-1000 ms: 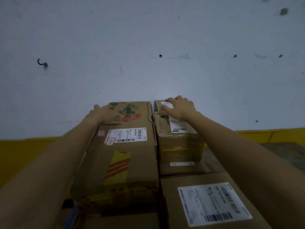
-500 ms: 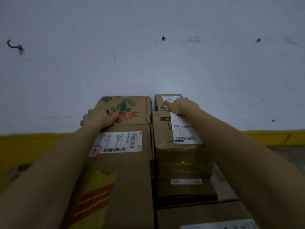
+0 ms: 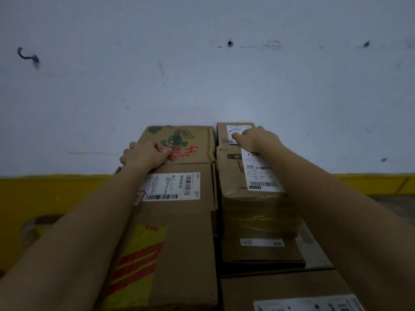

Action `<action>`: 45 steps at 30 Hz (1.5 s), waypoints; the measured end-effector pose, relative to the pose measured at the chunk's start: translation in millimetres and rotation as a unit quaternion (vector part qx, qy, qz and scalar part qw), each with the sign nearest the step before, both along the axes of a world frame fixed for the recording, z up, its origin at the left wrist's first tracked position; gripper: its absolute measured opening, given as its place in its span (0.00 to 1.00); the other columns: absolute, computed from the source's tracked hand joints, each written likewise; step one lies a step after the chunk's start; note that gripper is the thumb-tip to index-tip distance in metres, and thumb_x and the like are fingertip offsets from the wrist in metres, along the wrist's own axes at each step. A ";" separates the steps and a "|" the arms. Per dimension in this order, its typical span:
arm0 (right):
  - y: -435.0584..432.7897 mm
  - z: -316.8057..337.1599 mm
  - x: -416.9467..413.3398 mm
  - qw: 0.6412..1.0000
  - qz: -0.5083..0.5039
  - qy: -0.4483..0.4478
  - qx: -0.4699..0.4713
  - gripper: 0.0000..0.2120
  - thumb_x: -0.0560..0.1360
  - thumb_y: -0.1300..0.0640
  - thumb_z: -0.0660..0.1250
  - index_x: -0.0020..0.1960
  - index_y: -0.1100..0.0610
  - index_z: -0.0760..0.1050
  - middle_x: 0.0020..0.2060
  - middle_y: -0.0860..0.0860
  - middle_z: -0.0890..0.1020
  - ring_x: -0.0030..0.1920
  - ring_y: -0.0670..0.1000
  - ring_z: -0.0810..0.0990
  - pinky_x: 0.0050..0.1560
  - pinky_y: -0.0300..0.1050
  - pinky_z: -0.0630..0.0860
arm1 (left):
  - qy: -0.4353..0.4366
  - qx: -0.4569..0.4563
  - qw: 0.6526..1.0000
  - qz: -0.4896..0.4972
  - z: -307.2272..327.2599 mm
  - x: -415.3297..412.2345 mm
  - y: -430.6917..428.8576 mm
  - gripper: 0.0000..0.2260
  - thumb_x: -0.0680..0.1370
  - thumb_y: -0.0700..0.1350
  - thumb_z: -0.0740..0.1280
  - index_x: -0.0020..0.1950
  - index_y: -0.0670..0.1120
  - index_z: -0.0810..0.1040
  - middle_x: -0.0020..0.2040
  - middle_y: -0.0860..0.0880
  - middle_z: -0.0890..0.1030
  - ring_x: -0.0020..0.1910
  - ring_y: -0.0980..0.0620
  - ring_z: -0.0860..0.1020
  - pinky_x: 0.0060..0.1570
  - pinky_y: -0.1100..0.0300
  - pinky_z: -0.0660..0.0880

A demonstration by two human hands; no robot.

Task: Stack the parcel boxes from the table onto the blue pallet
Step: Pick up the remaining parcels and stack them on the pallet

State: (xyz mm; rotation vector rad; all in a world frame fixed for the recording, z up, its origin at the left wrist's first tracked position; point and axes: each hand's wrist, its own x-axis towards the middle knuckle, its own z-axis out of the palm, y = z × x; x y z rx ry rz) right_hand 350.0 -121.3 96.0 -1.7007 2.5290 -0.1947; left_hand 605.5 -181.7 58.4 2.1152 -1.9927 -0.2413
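Our left hand (image 3: 144,154) is gripping the near-left corner of the printed box (image 3: 179,139), ahead against the wall (image 3: 202,86), while our right hand (image 3: 256,139) is lying curled on the small box (image 3: 235,127) beside it (grip unclear).

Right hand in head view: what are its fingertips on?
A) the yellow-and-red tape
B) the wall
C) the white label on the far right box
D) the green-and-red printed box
C: the right hand reaches to the far right box by the wall, and its fingertips rest on that box's white label.
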 end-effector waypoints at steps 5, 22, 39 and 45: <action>0.5 -4.6 1.5 0.999 -0.008 -0.006 -0.039 0.27 0.77 0.40 0.51 0.70 0.53 0.67 0.68 0.58 0.65 0.66 0.61 0.66 0.62 0.53 0.64 | -0.009 0.009 1.000 -0.004 -0.5 0.8 -0.3 0.31 0.71 0.72 0.55 0.68 0.55 0.67 0.65 0.37 0.66 0.63 0.36 0.68 0.61 0.43 0.66; 23.3 30.1 16.2 0.960 0.094 0.154 -0.215 0.21 0.79 0.46 0.53 0.60 0.59 0.74 0.57 0.58 0.76 0.58 0.58 0.72 0.58 0.52 0.65 | -0.023 0.012 0.994 -0.106 30.7 -7.8 11.8 0.28 0.76 0.65 0.47 0.72 0.54 0.63 0.72 0.42 0.65 0.70 0.38 0.64 0.68 0.39 0.61; 120.0 23.9 -6.4 0.995 0.062 -0.047 -0.060 0.24 0.76 0.42 0.62 0.64 0.57 0.72 0.63 0.58 0.74 0.62 0.57 0.72 0.53 0.46 0.68 | 0.034 0.051 0.927 -0.371 60.1 -61.7 122.2 0.30 0.77 0.62 0.56 0.76 0.52 0.56 0.76 0.48 0.58 0.74 0.46 0.58 0.71 0.51 0.54; 113.4 3.2 3.2 0.991 0.046 -0.070 -0.103 0.29 0.77 0.42 0.59 0.72 0.58 0.62 0.66 0.60 0.70 0.62 0.58 0.72 0.60 0.49 0.70 | 0.055 0.087 0.928 -0.359 48.0 -60.9 125.6 0.31 0.76 0.63 0.57 0.75 0.53 0.56 0.76 0.48 0.58 0.73 0.46 0.60 0.69 0.51 0.57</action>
